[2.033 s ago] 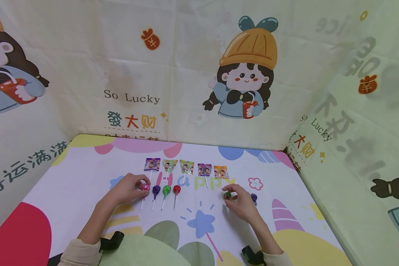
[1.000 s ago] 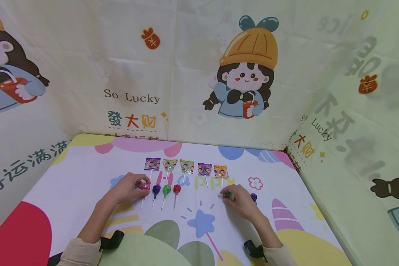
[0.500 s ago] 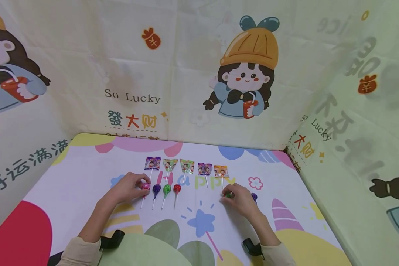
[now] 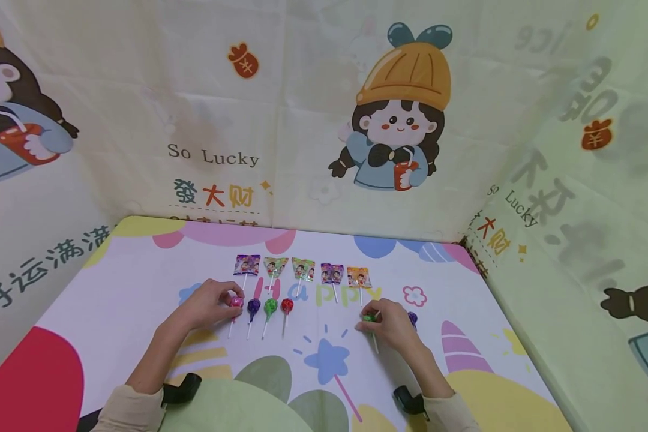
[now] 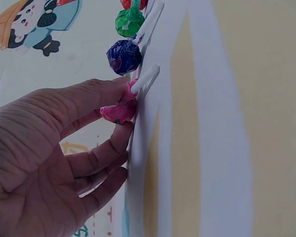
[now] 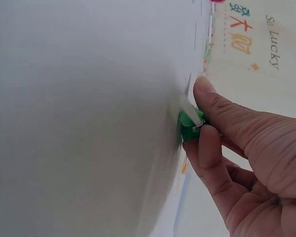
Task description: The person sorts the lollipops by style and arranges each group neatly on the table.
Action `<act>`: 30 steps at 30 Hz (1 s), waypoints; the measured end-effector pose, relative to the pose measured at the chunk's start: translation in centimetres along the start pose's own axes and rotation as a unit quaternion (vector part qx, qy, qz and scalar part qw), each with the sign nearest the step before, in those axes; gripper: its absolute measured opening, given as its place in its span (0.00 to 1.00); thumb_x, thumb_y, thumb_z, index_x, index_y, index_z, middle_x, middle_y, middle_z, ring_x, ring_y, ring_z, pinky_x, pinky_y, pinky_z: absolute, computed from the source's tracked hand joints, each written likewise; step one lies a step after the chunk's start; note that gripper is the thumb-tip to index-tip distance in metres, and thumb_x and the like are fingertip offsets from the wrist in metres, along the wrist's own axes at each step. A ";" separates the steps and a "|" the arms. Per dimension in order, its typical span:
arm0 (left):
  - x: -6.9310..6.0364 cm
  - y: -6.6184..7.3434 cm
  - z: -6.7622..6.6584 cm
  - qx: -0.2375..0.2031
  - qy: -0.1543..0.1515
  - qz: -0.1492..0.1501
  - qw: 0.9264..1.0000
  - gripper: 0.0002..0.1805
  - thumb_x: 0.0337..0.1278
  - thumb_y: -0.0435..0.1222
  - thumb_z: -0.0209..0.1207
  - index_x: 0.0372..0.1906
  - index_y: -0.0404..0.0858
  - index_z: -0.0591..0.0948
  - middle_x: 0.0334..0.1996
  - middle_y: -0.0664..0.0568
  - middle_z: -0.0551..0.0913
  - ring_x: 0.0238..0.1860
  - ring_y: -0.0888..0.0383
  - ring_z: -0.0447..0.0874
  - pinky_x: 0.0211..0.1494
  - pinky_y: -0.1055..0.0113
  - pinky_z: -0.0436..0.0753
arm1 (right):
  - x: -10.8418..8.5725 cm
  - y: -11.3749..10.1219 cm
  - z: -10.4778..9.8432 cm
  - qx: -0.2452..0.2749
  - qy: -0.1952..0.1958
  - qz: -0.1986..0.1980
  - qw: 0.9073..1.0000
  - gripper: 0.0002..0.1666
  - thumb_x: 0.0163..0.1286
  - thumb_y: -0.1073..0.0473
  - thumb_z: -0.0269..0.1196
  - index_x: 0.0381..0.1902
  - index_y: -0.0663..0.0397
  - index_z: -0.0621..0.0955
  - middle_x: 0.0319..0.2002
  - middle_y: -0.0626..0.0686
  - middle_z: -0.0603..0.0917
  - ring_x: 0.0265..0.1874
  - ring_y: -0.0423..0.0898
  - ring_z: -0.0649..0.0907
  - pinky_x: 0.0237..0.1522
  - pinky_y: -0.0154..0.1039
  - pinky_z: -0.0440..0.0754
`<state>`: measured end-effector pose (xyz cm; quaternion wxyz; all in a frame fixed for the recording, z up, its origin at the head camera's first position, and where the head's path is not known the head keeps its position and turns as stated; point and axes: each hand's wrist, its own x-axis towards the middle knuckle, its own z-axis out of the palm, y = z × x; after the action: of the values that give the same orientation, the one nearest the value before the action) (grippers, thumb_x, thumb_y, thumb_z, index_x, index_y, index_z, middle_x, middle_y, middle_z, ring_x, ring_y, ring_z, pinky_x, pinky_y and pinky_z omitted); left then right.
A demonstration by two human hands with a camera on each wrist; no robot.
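At the left end of the near row, my left hand [image 4: 207, 305] pinches a pink-wrapped lollipop [image 5: 119, 111] by its head, thumb on one side and fingers on the other; its white stick points toward me. Beside it lie a dark purple lollipop [image 4: 254, 307], a green lollipop [image 4: 270, 307] and a red lollipop [image 4: 287, 306]. Off to the right, my right hand [image 4: 394, 327] holds another green lollipop [image 6: 188, 129] between thumb and fingers, close to the table, its stick slanting toward me. Partly hidden behind that hand is a purple lollipop [image 4: 413, 318].
A far row holds several flat-wrapped lollipops, from a purple packet [image 4: 247, 264] on the left to an orange packet [image 4: 359, 277] on the right. They lie on a patterned table mat [image 4: 324, 246]. A printed cloth [image 4: 302, 120] stands behind it and along the sides.
The green lollipop has been turned in my right hand's fingers, and its stick now shows below them, pointing toward me. My left hand stays on the pink lollipop.
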<state>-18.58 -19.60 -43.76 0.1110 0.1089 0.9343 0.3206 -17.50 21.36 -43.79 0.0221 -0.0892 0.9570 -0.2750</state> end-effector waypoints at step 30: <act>0.0 -0.2 0.3 0.002 0.004 0.003 1.000 0.14 0.56 0.41 0.73 0.46 0.45 0.84 0.36 0.52 0.79 0.45 0.49 0.71 0.51 0.49 0.75 | 1.9 -3.3 1.7 0.069 0.033 -0.082 0.994 0.13 0.57 0.56 0.78 0.37 0.56 0.88 0.29 0.43 0.84 0.27 0.39 0.76 0.30 0.31 0.77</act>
<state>-18.57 -19.62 -44.12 0.1061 0.1109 0.9350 0.3198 -18.64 17.39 -43.49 -0.0260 -0.1569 0.9255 -0.3437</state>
